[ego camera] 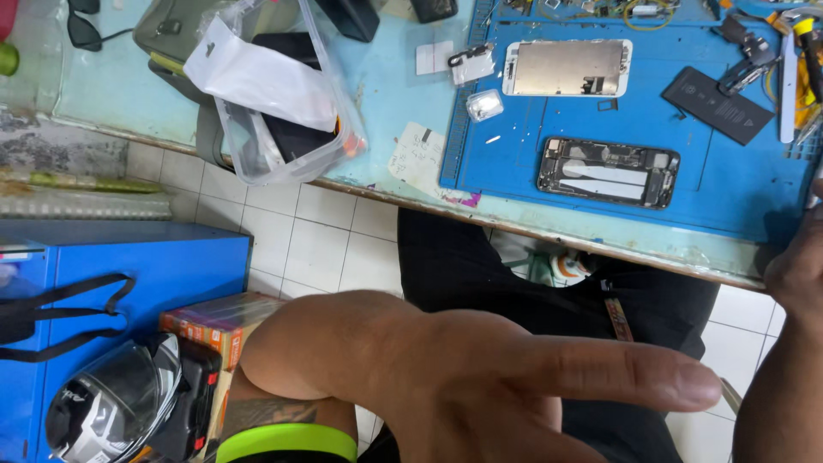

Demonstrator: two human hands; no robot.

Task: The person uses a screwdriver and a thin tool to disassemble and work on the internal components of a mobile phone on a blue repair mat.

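the counter point(403, 81) fills the top of the view, pale blue, its front edge running slantwise above a white tiled floor point(317, 249). on its right part lies a blue work mat point(729, 184). a blue cabinet point(129, 257) stands low on the left with a helmet point(111, 403) beside it. near the counter's front edge sits a clear plastic tub point(283, 111) stuffed with white packets.

the left hand point(463, 386) is close to the camera, below the counter, flat and spread, one finger stretched rightward; its grip is open and holds nothing. a yellow-green wristband point(287, 441) circles the wrist. the right hand point(797, 266) shows only in part at the right edge, by the mat's near corner; i cannot tell how its grip stands.

nearest to it on the mat is the opened phone body point(609, 171), lying flat, insides bare. it looks light, stiff and fragile, best taken by its long outer edges, off the exposed parts. behind it lie the detached screen panel point(567, 67), face down, and a black battery point(718, 105), well apart. a small clear case point(484, 105) sits at the mat's left edge.
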